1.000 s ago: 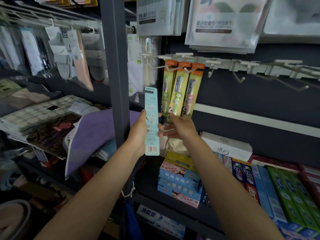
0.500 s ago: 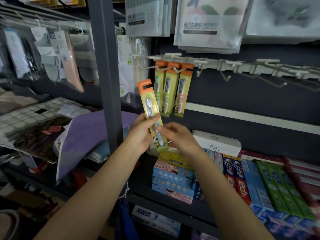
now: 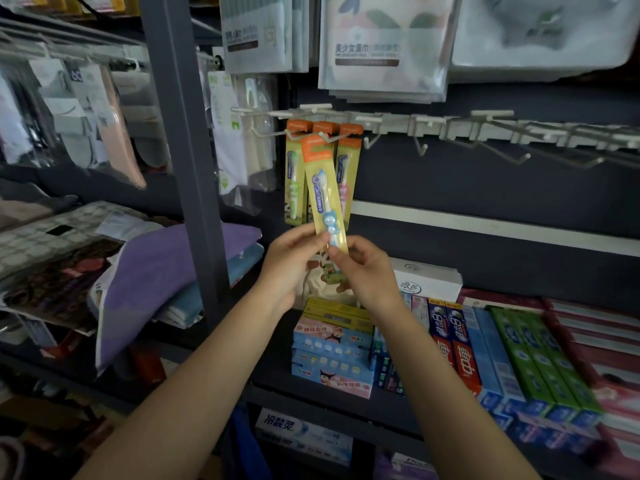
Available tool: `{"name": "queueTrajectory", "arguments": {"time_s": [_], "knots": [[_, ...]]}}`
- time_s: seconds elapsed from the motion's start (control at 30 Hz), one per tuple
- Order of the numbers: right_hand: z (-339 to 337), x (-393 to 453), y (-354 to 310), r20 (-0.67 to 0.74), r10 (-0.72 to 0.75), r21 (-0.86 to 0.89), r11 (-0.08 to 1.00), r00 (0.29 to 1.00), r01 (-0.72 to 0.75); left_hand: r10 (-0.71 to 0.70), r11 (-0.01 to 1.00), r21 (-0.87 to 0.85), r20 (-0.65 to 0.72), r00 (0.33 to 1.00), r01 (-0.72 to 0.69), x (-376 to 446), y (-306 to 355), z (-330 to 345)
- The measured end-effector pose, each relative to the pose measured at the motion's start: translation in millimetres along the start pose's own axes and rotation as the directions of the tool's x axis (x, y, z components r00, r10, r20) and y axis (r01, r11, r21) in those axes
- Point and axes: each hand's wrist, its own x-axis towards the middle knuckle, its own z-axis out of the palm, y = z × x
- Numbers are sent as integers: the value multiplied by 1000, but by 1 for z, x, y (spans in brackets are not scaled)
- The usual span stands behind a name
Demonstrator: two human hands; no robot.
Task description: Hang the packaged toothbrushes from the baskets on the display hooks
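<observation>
Here the packaged toothbrush [image 3: 323, 199] stands nearly upright, long axis tilted slightly left, its orange hang tab just below the display hooks [image 3: 323, 135] and in front of 3 hung packs [image 3: 343, 157]. Both hands hold its lower end below the hooks: the left hand [image 3: 291, 261] and right hand [image 3: 363, 268] each pinch it with curled fingers, about equally near

Head-worn camera looks forward, slightly down, close to shelving [image 3: 180, 168], edges perhaps distorted.
</observation>
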Motion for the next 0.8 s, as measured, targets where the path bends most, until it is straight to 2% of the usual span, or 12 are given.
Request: {"name": "queueTrajectory", "arguments": {"time_s": [0.17,0.33,0.5,0.63,0.8], "knots": [[0,6,-6,-26,-14,62,998,1000,16,24,999,32,11,1000,-24,12,9,10],[-1,11,0,56,100,121,987,993,-106,9,994,111,-84,996,1,32,12,19],[-7,32,8,55,176,148,972,983,-183,-20,976,211,-157,987,54,45,7,31],[-6,57,13,44,215,188,957,976,-220,-61,974,198,-241,969,110,61,4,41],[-9,76,32,46,271,223,935,961,-275,-47,967,232,-243,969,105,75,-12,40]]}}
